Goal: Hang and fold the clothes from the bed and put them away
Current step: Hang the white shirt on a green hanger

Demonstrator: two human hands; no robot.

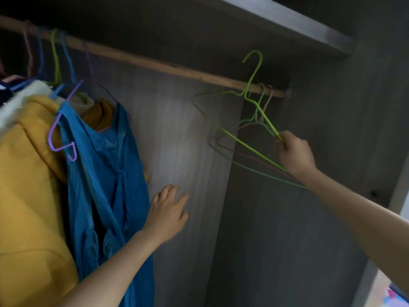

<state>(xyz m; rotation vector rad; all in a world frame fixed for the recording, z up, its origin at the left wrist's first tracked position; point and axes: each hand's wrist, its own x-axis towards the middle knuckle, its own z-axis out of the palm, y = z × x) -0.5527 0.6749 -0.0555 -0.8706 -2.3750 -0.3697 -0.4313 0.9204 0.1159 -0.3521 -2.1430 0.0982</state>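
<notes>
Inside a wardrobe, my right hand (pixel 294 151) pinches one corner of a lime-green hanger (pixel 254 74). Its hook is clear above the right end of the wooden rail (pixel 143 59), where 2 other hangers (pixel 262 91) hang. My left hand (pixel 168 213) is open, fingers spread, just beside a hung blue garment (pixel 106 162). I judge a slow outward pull best, so the wires do not snag. The bed's clothes are out of view.

Pale round wooden hanging rod (pixel 143 60), 11 to 2 o'clock: bare wood, matt, slightly rough. Lime-green thin wire hanger (pixel 254 76), 1 o'clock: smooth coating, faint sheen. Grey wardrobe back panel (pixel 177 134), centre: wood-grain laminate, matt. Blue cloth garment (pixel 106 165), 9 o'clock: thin, creased. Yellow cloth garment (pixel 26 185), 8 o'clock: thicker, soft, matt. White fabric (pixel 17 103), 10 o'clock: fluffy.
</notes>
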